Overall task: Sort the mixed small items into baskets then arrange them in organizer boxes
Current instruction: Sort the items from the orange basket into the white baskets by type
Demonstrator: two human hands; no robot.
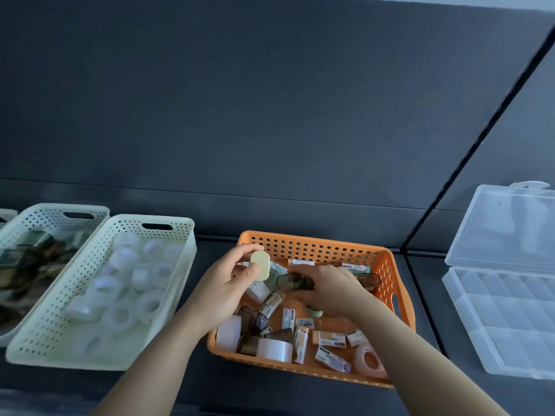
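Pinching a pale oval piece point(260, 265) between thumb and fingertips of the left hand point(228, 283), just above the far left corner of the orange basket point(315, 239). Curling the right hand point(327, 292) round a dark packet point(295, 282) inside that basket, among small boxes. Leaving untouched the white basket point(135, 219) of tape rolls point(120, 259) at left and the open organizer box point(495, 319) at right.
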